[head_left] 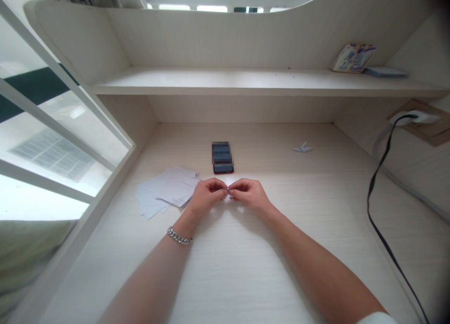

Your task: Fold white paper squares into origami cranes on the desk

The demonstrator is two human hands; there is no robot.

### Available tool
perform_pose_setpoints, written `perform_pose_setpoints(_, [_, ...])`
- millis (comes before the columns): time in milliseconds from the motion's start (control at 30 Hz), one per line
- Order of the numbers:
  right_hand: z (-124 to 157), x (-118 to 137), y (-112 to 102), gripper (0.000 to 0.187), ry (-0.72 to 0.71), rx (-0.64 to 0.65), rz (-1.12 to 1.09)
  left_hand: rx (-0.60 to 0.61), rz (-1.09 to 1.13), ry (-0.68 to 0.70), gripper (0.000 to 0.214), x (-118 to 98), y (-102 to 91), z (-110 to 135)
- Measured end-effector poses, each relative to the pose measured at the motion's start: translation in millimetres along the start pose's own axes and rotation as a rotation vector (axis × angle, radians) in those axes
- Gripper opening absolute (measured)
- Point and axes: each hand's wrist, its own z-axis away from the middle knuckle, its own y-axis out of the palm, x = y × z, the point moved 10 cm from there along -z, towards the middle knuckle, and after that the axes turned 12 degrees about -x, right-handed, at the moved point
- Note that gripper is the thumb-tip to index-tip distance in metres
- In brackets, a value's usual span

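Note:
Near the middle of the desk, my left hand and my right hand meet fingertip to fingertip. Both are closed in a pinch on a small folded piece of paper, mostly hidden by the fingers. A phone with a blurred screen lies just beyond them. Beside my left hand, loose white paper sheets are spread in an overlapping pile. Farther off to the right sits a white folded paper crane.
A raised shelf runs along the back, with a small printed box and a flat bluish item at its right end. From the wall socket, a black cable hangs down the right side. White rails border the left.

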Motion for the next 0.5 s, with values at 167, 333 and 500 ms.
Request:
perform_pose_setpoints(167, [-0.4, -1.5, -0.3, 0.018, 0.007, -0.016, -0.045, -0.002, 0.029, -0.011, 0.009, -1.1, 0.5, 0.1])
perform_pose_setpoints(333, [-0.2, -1.4, -0.5, 0.015, 0.021, -0.03, -0.076, -0.013, 0.025, 0.03, 0.009, -4.1, -0.9, -0.3])
perform_pose_setpoints(500, [0.0, -3.5, 1.5, 0.019, 0.041, -0.01, -0.111, -0.051, 0.012, 0.058, 0.008, -3.0, -4.2, -0.4])
